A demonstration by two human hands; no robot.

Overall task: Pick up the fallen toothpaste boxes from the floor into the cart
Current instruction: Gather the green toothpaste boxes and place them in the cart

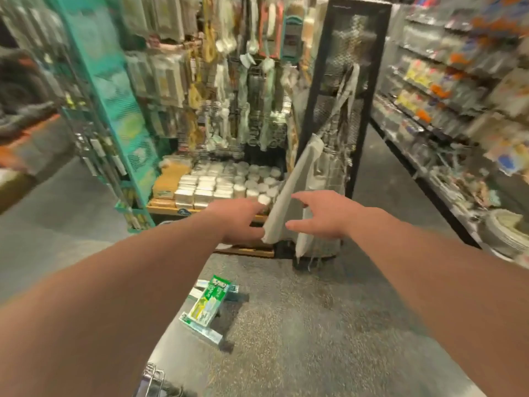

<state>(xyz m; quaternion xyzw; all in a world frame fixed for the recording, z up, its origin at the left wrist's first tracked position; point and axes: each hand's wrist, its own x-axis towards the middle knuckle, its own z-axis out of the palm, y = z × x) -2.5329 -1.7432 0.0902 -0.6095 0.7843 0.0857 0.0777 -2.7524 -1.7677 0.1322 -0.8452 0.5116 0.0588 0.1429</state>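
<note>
Several green-and-white toothpaste boxes (208, 306) lie in a loose pile on the grey speckled floor, below and between my arms. Both arms reach forward above them. My left hand (239, 220) has its fingers stretched out, and its thumb touches the lower end of a grey cloth (289, 193) hanging from a black rack. Blur hides whether it grips the cloth. My right hand (319, 216) is just right of the cloth with fingers spread, holding nothing. A bit of the wire cart (151, 378) shows at the bottom edge, near my left arm.
The black mesh rack (357, 90) with hanging cloths stands ahead. A low wooden display (171, 209) of white jars and boxes lies to its left, beside a teal rack (114, 90). Stocked shelves (446, 110) line the right side of the aisle.
</note>
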